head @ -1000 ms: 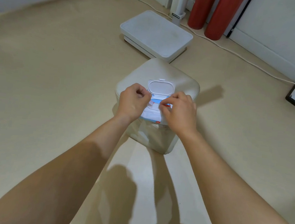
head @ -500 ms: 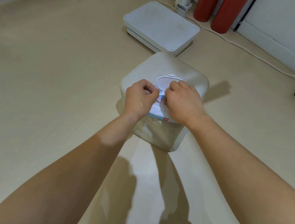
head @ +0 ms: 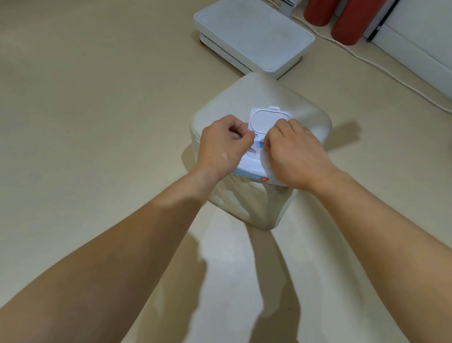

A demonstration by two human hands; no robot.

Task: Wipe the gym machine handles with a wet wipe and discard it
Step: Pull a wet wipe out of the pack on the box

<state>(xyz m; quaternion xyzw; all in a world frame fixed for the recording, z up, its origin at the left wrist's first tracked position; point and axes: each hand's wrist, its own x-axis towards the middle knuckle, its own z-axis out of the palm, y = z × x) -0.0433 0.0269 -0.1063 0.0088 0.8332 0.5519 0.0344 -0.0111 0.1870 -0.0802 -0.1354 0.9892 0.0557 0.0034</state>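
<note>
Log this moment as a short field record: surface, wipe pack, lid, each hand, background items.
surface: cream padded stool on a beige floor
wipe pack: white and blue wet wipe pack lying on the stool top
lid: flip lid open, tilted up and away from the person
left hand: left hand fisted at the pack's left edge, steadying it
right hand: right hand pinching a white wipe at the opening
background: white flat platform, two red cylinders, white cable
</note>
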